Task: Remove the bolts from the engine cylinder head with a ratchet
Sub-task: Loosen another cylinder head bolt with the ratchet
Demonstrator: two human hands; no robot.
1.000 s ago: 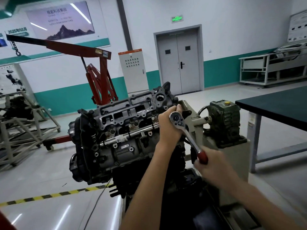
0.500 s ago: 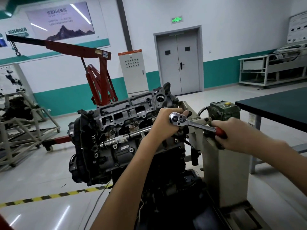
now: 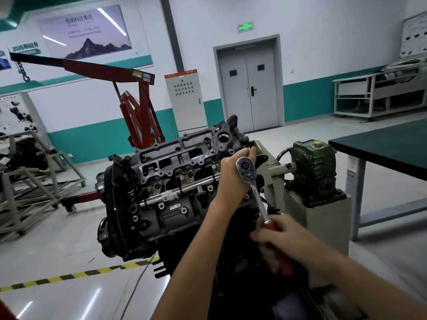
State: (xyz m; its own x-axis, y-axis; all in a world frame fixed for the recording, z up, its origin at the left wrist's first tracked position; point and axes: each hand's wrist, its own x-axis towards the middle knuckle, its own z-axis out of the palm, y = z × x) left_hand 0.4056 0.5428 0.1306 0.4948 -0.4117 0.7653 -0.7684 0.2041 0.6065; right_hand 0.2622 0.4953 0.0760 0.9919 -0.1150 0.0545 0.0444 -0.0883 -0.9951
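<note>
Chrome ratchet [image 3: 256, 194] sits at right end of cylinder head [image 3: 175, 162]. Left hand [image 3: 232, 179] wraps behind its drive end, socket hidden. Right hand [image 3: 284, 241] grips red handle below. Several bolts [image 3: 184, 210] seated; much work left.

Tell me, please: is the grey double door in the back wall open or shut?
Shut. Both halves of the door lie flush in the frame and meet at the middle seam, with no gap showing.
</note>
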